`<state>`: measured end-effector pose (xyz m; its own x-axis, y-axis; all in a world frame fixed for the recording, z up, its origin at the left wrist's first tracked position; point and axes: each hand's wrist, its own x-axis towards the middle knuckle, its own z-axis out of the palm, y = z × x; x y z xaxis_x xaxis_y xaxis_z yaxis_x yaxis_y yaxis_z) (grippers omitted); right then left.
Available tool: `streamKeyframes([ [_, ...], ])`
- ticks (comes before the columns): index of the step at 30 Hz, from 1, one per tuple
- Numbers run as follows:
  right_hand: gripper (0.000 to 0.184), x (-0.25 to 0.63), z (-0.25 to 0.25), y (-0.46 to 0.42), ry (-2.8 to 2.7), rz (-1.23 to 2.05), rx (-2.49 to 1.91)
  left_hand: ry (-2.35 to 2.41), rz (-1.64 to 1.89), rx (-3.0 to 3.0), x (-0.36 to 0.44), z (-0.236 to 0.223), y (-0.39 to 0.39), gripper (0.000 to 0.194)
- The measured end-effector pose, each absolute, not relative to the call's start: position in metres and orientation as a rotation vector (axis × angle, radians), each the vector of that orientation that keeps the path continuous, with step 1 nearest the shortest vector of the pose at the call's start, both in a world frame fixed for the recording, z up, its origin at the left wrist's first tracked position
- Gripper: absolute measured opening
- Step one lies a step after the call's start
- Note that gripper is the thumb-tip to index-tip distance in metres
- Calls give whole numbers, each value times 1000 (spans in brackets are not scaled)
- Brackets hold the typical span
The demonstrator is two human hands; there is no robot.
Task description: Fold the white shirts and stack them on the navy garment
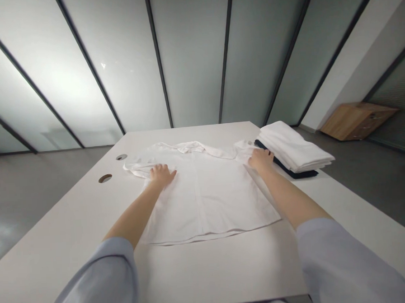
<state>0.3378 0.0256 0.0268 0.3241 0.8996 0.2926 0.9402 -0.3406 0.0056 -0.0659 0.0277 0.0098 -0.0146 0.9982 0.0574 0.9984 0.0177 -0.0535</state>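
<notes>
White shirt: it lies spread on the white table (pixel 216 277), in the middle, and the shirt (pixel 208 196) has its collar (pixel 191 146) at the far side and its hem at the near side. A straight line runs down its middle, and the hem is slightly wavy, with two layers showing.
Left hand: the person's left hand (pixel 161 175) is open, palm down, with the fingers resting on the shirt near the left sleeve, where the cloth is wrinkled; the thumb points inward.
Right hand: the right hand (pixel 261 159) is at the right sleeve of the shirt, with the fingers bent; I cannot tell whether they pinch the cloth or only press on it.
Folded stack: a stack of white folded cloth (pixel 292 146) is just beside the right hand, on the right part of the table, and it lies on a dark flat piece (pixel 300 174).
Table holes: two round holes, a nearer hole (pixel 105 178) and a farther hole (pixel 122 157), are to the left of the shirt.
Background: behind the table stands a frosted glass wall (pixel 192 57) with dark frames; on the right, a wooden cabinet (pixel 357 120) stands on the grey floor (pixel 71 169).
</notes>
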Motion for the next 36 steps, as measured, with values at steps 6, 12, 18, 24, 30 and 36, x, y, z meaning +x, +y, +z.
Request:
streamKeyframes([
  [6, 29, 283, 14, 29, -2226, -270, -1711, -1784, -43, -2440, -50, -7, 34, 62],
  [12, 49, 249, -13, 29, -2393, 18, -1844, -1812, 36, -2533, -51, -10, 31, 62],
  [18, 42, 253, 8, -1, -2439, -41, -1924, -1794, 14, -2585, -59, 11, 14, 59],
  [24, 38, 235, 23, -18, -2383, 141, -1872, -1920, 39, -2545, -50, 32, 15, 68],
  [30, 64, 186, 21, 16, -2272, 356, -1848, -2116, -52, -2396, -28, 18, 49, 58],
  [36, 50, 190, 13, 57, -2248, 148, -1951, -2355, -613, -2390, -30, 10, 75, 33],
])
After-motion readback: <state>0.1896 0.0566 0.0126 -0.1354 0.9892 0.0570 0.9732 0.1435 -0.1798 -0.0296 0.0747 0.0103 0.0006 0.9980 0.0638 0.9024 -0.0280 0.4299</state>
